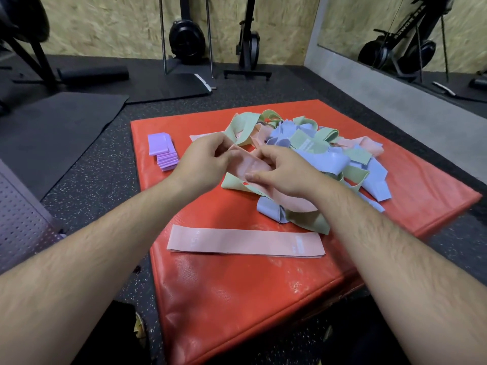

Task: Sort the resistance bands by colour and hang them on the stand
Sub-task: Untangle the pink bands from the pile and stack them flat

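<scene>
A tangled heap of green, blue and pink resistance bands (316,151) lies on the far right part of a red mat (237,291). Above the heap's near left edge, my left hand (203,160) and my right hand (283,173) both pinch one pink band (245,165), holding it between them. The band's lower part trails down under my right hand. A flat stack of pink bands (245,245) lies straightened on the mat in front of me. A neat pile of folded purple bands (162,151) sits at the mat's far left edge. No stand for the bands can be told apart.
The mat lies on dark speckled rubber flooring (100,164). A black floor mat (52,127) lies at the left, gym machines (187,40) stand along the back wall, and a mirror (421,35) runs along the right. A perforated grey panel (18,219) is at the left edge.
</scene>
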Motion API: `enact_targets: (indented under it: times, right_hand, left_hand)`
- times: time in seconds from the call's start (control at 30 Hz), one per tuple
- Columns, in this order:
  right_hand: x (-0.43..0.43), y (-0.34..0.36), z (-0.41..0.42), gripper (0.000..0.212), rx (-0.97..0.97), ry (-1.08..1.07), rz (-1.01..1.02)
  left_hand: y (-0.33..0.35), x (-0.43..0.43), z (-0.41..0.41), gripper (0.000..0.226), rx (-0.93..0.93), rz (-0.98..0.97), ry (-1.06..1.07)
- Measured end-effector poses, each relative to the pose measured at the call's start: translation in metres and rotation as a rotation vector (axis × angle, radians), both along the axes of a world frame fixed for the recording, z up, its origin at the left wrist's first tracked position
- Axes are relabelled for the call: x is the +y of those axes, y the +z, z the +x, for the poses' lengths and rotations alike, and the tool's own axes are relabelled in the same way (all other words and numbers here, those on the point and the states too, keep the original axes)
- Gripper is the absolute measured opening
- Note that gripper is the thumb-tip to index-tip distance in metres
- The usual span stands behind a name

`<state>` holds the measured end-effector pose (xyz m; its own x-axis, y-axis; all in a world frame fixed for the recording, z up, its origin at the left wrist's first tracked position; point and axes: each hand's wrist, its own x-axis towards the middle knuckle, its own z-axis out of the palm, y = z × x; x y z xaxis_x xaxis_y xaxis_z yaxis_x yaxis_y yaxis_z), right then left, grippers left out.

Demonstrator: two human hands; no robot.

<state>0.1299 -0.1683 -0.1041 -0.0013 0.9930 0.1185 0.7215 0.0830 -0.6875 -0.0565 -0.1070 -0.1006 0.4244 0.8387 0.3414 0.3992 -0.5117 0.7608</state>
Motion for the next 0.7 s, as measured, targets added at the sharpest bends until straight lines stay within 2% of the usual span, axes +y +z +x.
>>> enact_targets:
  times: [0.27,0.47,0.7]
  right_hand:
    - [-0.017,0.0,0.035,0.021,-0.205,-0.081,-0.086]
    - [-0.038,0.005,0.063,0.028,-0.242,-0.18,-0.135]
    - [-0.064,0.005,0.085,0.015,-0.235,-0.21,-0.14]
  left_hand:
    - [-0.003,0.019,-0.028,0.015,-0.109,-0.144,0.181]
    - [-0.011,0.027,-0.051,0.018,-0.188,-0.303,0.165]
    - [-0.017,0.017,-0.067,0.019,-0.209,-0.355,0.17]
